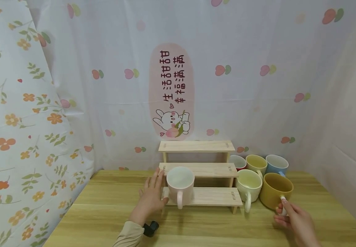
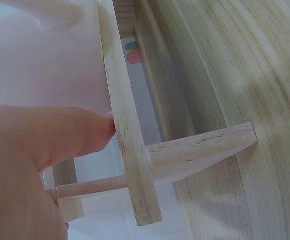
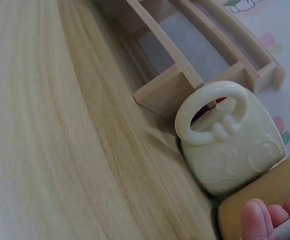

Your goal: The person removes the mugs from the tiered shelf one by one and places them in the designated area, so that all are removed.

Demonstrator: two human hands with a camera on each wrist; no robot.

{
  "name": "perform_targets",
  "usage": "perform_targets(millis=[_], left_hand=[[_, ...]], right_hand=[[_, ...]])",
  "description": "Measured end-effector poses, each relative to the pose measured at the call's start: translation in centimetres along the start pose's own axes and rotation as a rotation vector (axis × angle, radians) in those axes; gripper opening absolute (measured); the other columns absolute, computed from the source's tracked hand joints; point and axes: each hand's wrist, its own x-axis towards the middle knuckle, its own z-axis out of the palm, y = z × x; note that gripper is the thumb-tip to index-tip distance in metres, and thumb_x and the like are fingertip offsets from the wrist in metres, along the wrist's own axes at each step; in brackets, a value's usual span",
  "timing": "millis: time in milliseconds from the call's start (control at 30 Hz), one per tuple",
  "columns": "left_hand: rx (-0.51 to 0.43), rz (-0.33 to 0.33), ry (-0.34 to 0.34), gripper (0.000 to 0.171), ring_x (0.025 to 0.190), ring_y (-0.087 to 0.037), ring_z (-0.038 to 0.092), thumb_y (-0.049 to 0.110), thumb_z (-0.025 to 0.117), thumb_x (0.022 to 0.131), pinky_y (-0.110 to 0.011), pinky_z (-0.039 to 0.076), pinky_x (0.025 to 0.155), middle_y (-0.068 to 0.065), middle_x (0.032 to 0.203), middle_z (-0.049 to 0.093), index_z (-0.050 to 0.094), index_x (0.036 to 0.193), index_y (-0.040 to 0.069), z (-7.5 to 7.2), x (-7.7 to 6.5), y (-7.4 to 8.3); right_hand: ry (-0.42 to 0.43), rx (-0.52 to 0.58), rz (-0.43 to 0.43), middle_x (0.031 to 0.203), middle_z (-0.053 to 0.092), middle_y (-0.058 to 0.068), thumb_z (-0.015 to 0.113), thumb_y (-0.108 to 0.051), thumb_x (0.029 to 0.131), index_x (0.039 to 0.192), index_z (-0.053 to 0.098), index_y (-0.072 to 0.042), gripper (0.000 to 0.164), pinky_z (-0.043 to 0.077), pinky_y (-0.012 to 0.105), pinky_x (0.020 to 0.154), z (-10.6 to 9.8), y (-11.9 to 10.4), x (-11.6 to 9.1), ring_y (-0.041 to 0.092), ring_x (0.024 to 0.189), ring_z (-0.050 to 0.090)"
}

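A three-step wooden shelf [image 1: 208,196] stands on the table, with a pale pink mug [image 1: 180,181] on the left of its lowest step, handle to the front. My left hand [image 1: 150,199] rests at the shelf's left end, fingers extended toward the middle step. In the left wrist view its thumb [image 2: 79,132] touches the front edge of the lowest step, beside the pink mug. On the right, my right hand [image 1: 298,219] pinches the light handle of a mustard-yellow mug [image 1: 271,192]. Close beside that mug is a cream mug [image 3: 235,155] with a ring-shaped handle.
Behind the mustard and cream mugs are a red mug [image 1: 237,162], a yellow mug [image 1: 256,163] and a blue mug [image 1: 276,164]. A patterned cloth [image 1: 119,85] hangs behind the wooden table [image 1: 110,206], and a floral cloth [image 1: 20,120] on the left.
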Motion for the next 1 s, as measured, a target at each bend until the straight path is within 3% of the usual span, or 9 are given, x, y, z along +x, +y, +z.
perform_targets(millis=[300, 1000], left_hand=[[-0.012, -0.004, 0.014, 0.096, 0.134, -0.057, 0.020, 0.021, 0.078, 0.078, -0.084, 0.022, 0.089, -0.012, 0.160, 0.009, 0.018, 0.152, 0.011, -0.1, 0.0, -0.1], [-0.009, 0.010, 0.020, 0.095, 0.133, -0.057, 0.023, 0.022, 0.077, 0.078, -0.083, 0.024, 0.088, -0.011, 0.160, 0.009, 0.018, 0.152, 0.011, 0.1, 0.0, 0.0]], right_hand=[[-0.031, 0.060, -0.049, 0.074, 0.062, -0.005, 0.049, -0.037, 0.098, 0.079, 0.064, -0.017, 0.032, 0.058, 0.026, 0.065, 0.4, 0.4, 0.8, 0.011, 0.065, 0.068], [-0.004, 0.006, -0.062, 0.074, 0.062, -0.002, 0.044, -0.039, 0.100, 0.084, 0.063, -0.013, 0.036, 0.058, 0.027, 0.063, 1.5, -0.2, 2.4, 0.012, 0.062, 0.067]])
